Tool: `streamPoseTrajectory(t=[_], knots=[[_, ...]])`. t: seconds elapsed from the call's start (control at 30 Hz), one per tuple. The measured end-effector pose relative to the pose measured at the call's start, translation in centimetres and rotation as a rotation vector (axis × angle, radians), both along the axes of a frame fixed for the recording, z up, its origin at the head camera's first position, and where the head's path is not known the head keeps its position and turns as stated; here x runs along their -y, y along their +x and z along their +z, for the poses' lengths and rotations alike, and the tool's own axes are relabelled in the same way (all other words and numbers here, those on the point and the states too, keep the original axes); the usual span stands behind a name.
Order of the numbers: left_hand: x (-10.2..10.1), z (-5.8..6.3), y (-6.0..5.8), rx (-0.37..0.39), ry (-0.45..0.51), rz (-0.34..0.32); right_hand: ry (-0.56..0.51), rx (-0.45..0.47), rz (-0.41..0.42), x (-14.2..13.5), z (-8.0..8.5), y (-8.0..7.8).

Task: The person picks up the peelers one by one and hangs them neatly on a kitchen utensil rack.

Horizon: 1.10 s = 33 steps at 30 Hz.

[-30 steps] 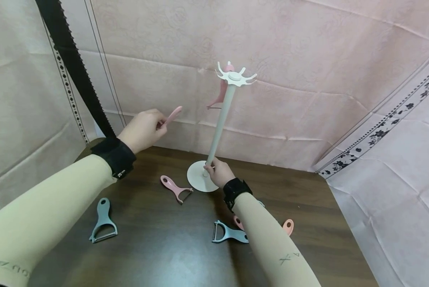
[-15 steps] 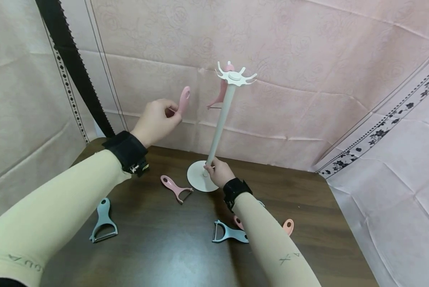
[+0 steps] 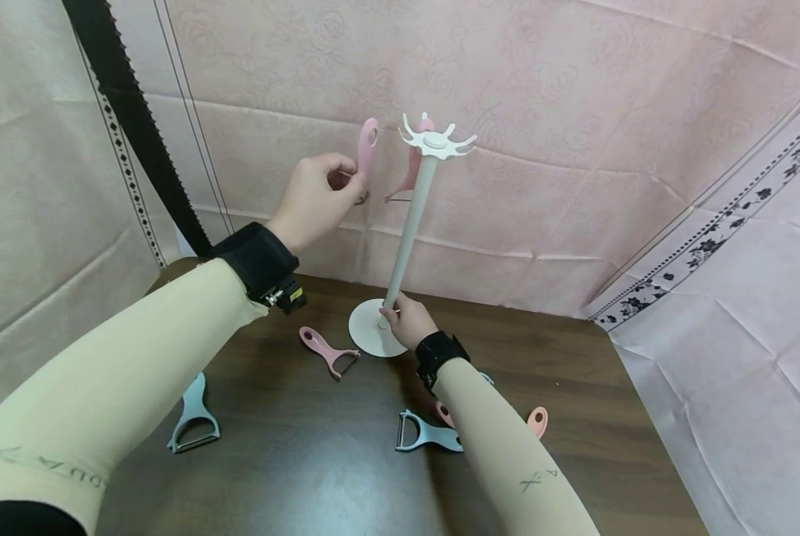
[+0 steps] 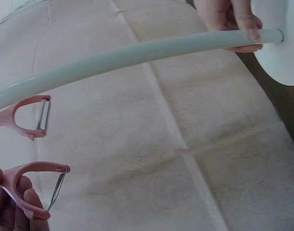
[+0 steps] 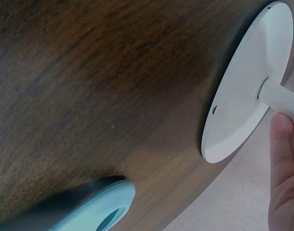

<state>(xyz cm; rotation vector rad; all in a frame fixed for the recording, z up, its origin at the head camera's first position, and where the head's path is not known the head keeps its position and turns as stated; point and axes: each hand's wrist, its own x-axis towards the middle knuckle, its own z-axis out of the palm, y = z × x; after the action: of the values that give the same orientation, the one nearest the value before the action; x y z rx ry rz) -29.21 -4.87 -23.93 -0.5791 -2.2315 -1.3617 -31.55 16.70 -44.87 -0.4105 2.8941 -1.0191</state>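
- Nearest: cream cloth left sleeve [image 3: 105,394] and cream cloth right sleeve [image 3: 507,443], each leading to a black wrist strap.
- Dark brown wood-grain table [image 3: 306,476]: pale blue Y-shaped peeler [image 3: 195,403] at left; second pale blue peeler [image 3: 440,438] beside the right sleeve; salmon-pink oval handle [image 3: 536,430] partly hidden behind it.
- Farther: pink Y-shaped peeler [image 3: 327,350], lying just left of the stand's round white base [image 3: 366,339].
- Right hand [image 3: 410,323]: fingers and thumb round the pale green tubular pole [image 3: 411,227], low, near the base. Judgement: a good bracing grip; steady downward pressure should limit tipping.
- Left hand [image 3: 314,195]: pinches a pink plastic-looking peeler [image 3: 367,145] near its fork, handle up, metal blade down. It is left of the white hook crown [image 3: 436,143], apart from it.
- Judgement: align the handle hole with a free hook; fingertips clear of the blade, no knocking the neighbouring pink peeler [image 3: 413,165], hung behind the pole.
- Farthest: pale pink floral cloth [image 3: 574,231].
- Writing: dark letter-like marks on both sleeves, an X shape on each; remainder not legible. No brand readable on the peelers.
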Motion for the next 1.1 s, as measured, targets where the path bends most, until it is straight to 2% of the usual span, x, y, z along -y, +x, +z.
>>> streamPoseTrajectory(t=[0.2, 0.4, 0.57, 0.77, 1.1], knots=[[-0.2, 1.0, 0.0, -0.004, 0.006, -0.025, 0.007, 0.002, -0.001, 0.0, 0.2, 0.2], [-0.3, 2.0, -0.2, -0.051, -0.034, 0.000, 0.015, -0.002, 0.000, 0.1, 0.4, 0.4], [-0.9, 2.7, -0.2, -0.070, -0.050, -0.010, 0.009, -0.011, 0.000, 0.0, 0.3, 0.3], [-1.4, 3.0, -0.1, -0.110, -0.072, -0.009, 0.015, -0.019, -0.002, 0.1, 0.3, 0.4], [-1.5, 3.4, -0.2, -0.207, -0.166, 0.039, 0.018, -0.003, -0.009, 0.0, 0.2, 0.2]])
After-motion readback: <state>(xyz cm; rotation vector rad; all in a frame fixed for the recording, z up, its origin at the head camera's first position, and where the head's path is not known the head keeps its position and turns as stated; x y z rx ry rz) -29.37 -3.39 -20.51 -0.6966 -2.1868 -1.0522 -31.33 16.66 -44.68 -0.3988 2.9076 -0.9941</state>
